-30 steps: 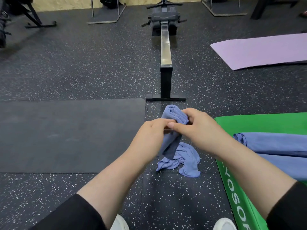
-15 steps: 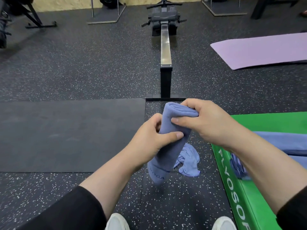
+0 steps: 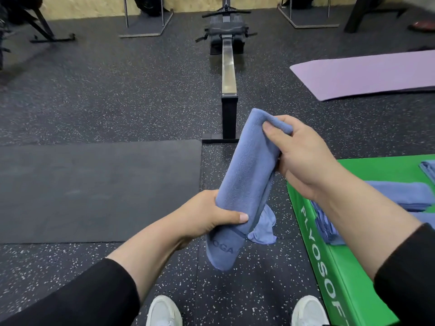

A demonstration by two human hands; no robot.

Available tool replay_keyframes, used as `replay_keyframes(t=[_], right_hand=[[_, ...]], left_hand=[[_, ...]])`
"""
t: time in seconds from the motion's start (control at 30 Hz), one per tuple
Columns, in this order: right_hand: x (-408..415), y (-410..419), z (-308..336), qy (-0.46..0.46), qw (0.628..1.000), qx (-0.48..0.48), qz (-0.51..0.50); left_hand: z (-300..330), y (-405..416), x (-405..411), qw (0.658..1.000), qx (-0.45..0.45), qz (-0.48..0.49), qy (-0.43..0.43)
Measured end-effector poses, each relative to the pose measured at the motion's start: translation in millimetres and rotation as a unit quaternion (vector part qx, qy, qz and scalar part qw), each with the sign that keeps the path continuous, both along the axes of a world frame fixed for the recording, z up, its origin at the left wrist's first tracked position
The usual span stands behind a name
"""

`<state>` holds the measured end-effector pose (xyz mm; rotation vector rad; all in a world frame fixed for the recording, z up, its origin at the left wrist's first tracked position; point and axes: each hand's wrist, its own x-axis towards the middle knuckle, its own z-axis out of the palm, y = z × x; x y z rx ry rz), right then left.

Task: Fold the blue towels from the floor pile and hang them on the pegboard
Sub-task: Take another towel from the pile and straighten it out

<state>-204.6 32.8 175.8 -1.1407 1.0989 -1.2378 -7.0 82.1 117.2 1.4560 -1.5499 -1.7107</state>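
Towel in hand: blue towel (image 3: 247, 175) is up off the floor, bunched into a long strip and slanting from upper right to lower left, so not really folded yet I'd say.
Right hand: right hand (image 3: 303, 158) pinches the top end, thumb over the cloth.
Left hand: left hand (image 3: 211, 215) is wrapped round the lower part, thumb across the front, with the printed end hanging below it.
Floor pile: one crumpled towel (image 3: 263, 228) on the floor just behind the held one, so at least that's left to do.
Green mat: green mat (image 3: 353, 231) to the right has more blue towels (image 3: 400, 196) lying on it. Looks like the finished stack, but can't tell how neat.
Pegboard: not in view, so the hanging part looks undone as far as I can see.
Beyond: rower (image 3: 227, 67) straight ahead, purple mat (image 3: 367, 74) far right.
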Motion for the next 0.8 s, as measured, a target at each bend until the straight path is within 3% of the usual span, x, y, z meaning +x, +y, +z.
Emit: replay_keyframes(t=[0.07, 0.17, 0.23, 0.3, 0.37, 0.53, 0.8], right_hand=[[3, 4, 0, 0.008, 1.0, 0.005, 0.008], [11, 10, 1, 0.033, 0.999, 0.005, 0.008], [19, 14, 2, 0.062, 0.998, -0.008, -0.021], [28, 18, 2, 0.077, 0.996, -0.008, -0.034], [37, 23, 3, 0.064, 0.998, 0.012, -0.009], [48, 30, 8, 0.003, 0.997, 0.046, 0.061], [53, 23, -1, 0.078, 0.996, 0.031, 0.014]], left_hand=[[1, 4, 2, 0.999, -0.021, -0.005, -0.038], [5, 4, -2, 0.971, -0.191, 0.095, -0.11], [13, 6, -6, 0.924, -0.312, 0.191, -0.109], [24, 10, -16, 0.913, -0.363, 0.171, -0.076], [30, 11, -26, 0.916, -0.374, 0.127, -0.068], [40, 5, -26, 0.933, -0.302, 0.195, -0.029], [39, 0, -21, 0.943, -0.247, 0.22, -0.038]])
